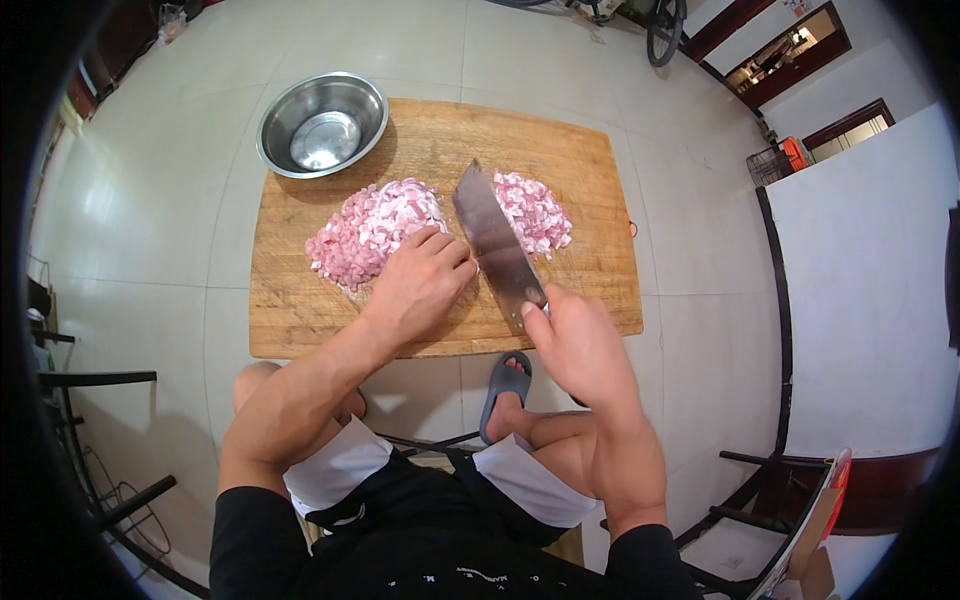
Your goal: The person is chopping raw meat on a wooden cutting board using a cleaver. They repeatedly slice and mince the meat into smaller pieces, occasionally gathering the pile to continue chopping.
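My right hand point(580, 335) is wrapped round the handle of a cleaver point(492, 235), its broad dark blade slanting up and left across the cutting board point(590, 200). Just left of the blade is my left hand point(425, 280), fingers curled under and knuckles towards the steel. What its fingertips press on is hidden. Beyond and left of that hand lies a large heap of diced pink and white meat point(375, 228). A smaller heap of diced meat point(533, 215) sits right of the blade, partly covered by it.
An open metal bowl point(325, 125) stands at the board's far left corner. My slippered foot point(507, 390) is on the tiled floor below the near edge. Dark metal frames point(110, 380) stand at the left, a chair point(770, 520) at the lower right, and a bicycle wheel point(665, 30) far back.
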### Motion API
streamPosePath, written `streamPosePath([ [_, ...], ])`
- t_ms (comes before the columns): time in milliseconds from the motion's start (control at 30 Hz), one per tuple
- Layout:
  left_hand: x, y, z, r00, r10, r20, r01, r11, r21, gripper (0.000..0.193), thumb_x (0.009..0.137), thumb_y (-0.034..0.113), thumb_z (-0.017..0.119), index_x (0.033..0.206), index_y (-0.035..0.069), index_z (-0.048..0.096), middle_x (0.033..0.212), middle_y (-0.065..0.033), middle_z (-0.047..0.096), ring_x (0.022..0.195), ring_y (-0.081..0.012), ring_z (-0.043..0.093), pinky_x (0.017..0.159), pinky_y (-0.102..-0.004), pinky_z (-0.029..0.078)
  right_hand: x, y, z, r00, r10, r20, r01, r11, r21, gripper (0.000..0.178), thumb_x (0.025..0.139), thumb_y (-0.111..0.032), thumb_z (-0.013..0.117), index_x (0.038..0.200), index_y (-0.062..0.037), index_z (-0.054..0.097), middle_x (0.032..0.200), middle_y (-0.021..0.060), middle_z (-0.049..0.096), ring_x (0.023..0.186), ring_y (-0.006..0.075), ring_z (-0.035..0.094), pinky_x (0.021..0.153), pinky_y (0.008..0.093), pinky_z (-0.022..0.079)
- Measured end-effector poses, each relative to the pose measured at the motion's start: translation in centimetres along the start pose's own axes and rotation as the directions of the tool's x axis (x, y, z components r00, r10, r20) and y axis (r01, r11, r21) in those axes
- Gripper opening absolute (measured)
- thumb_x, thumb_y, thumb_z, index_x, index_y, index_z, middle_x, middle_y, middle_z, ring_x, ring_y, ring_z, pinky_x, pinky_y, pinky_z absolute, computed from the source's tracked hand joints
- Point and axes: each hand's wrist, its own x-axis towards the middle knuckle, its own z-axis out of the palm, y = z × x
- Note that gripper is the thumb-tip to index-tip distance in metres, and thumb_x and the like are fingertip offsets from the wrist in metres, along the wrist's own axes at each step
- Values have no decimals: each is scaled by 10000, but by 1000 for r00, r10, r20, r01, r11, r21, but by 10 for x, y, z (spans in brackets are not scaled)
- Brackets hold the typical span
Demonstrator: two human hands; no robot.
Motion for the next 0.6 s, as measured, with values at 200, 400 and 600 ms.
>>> streamPosePath([
  [200, 0, 0, 5, 999, 5, -34, -5, 1000, 1, 100, 886, 162, 670, 898, 95, 743, 1002, -62, 689, 1057, -249, 681, 1012, -401, 534, -8, -12, -5, 985, 102, 138, -95, 994, -56, 325, 1082, -229, 631, 976, 72, 695, 879, 339, 729, 869, 561, 713, 809, 610, 574],
  [400, 4, -4, 7, 998, -18, 54, 21, 998, -59, 119, 871, 154, 681, 940, 80, 744, 1019, -78, 709, 1060, -273, 693, 1045, -421, 531, 3, -9, 12, 971, 85, 224, -67, 994, -85, 237, 1065, -142, 602, 998, 70, 685, 924, 348, 746, 895, 553, 735, 810, 633, 582],
  [600, 5, -8, 10, 999, 10, 50, -5, 995, -98, 67, 882, 148, 699, 898, 94, 735, 958, -66, 694, 1035, -269, 703, 1095, -437, 514, 42, -19, 35, 996, 61, 62, -56, 995, -80, 234, 1044, -139, 631, 1002, 79, 707, 971, 362, 750, 957, 551, 745, 848, 628, 593],
])
